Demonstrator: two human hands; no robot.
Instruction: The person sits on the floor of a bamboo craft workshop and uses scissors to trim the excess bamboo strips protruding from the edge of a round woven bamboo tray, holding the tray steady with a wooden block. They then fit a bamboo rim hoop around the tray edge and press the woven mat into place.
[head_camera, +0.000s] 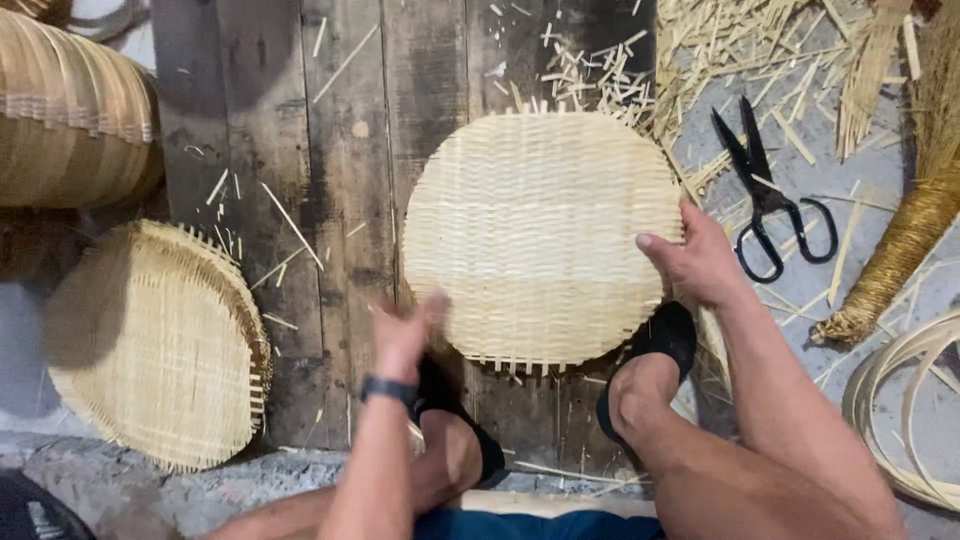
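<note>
- I see a round woven bamboo mat (540, 235) lying flat on dark wooden floor planks (340, 200); I use the mat as my landmark for every place below.
- My right hand (695, 262) grips the mat's right edge, thumb laid on top of the weave, fingers hidden under the rim.
- My left hand (405, 335) is at the mat's lower-left edge, blurred; I cannot tell whether it is clasping the rim or only touching it.
- A dark wristband (388, 388) sits on the left wrist.
- Both feet in black sandals (655, 345) rest just below the mat, toes near its bottom edge.
- Black scissors (770, 200) lie right of the mat, handles toward me, blades pointing away.
- Cut bamboo slivers (640, 70) are scattered above and to the upper right of the mat.
- A finished woven tray (160, 345) leans well to the left of the mat.
- Coiled bamboo strips (905, 400) lie to the lower right.
</note>
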